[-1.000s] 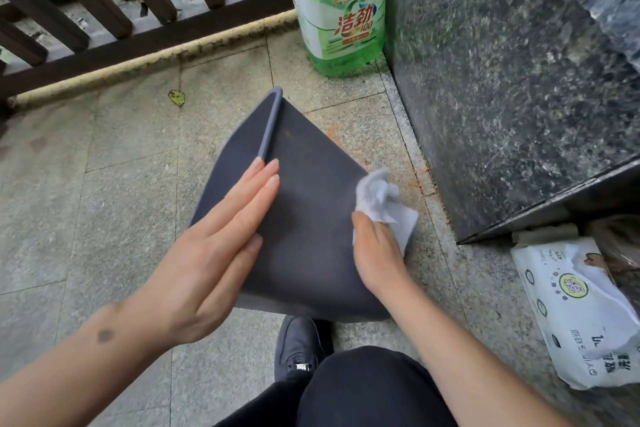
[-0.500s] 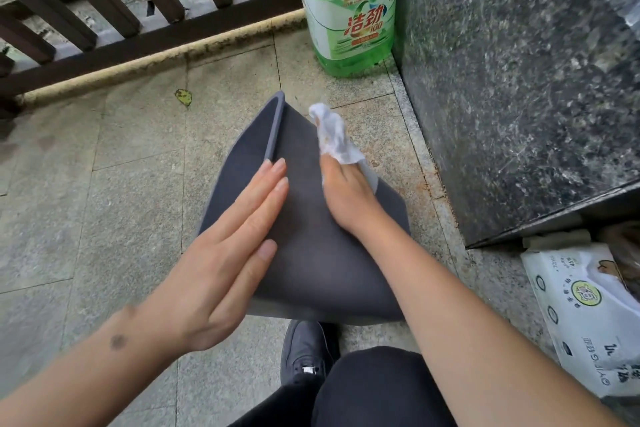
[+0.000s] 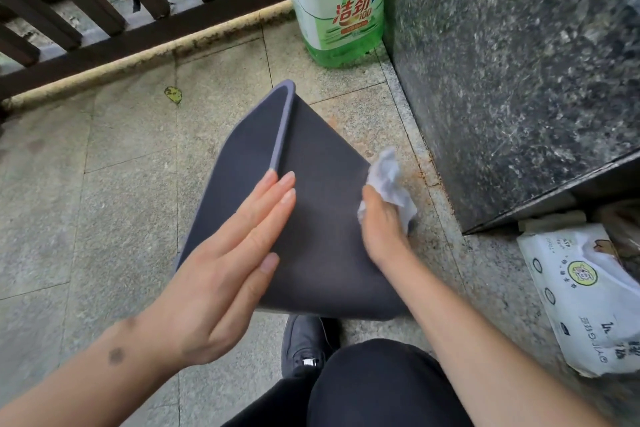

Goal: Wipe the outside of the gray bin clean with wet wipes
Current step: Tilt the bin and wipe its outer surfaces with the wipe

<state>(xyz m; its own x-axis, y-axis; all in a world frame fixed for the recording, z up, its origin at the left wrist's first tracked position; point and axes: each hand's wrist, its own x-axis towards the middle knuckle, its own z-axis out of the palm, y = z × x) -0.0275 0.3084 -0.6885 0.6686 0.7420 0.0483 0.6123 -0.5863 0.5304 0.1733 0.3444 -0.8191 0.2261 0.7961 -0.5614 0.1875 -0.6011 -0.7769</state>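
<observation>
Wipe (image 3: 388, 180) sliding back from gray bin (image 3: 322, 218) top corner to right edge, right hand (image 3: 382, 229) clutching it; left hand (image 3: 221, 270) flat, released, steadying bin; stroke repeating, wiping continuing.

One gray bin (image 3: 311, 204) lies on the floor, with two hands (image 3: 225, 274) on it (one wipe (image 3: 389, 180) held at its right edge). Beyond the bin stands one green bottle (image 3: 337, 7); right of it, one wipes pack (image 3: 585, 298).
</observation>
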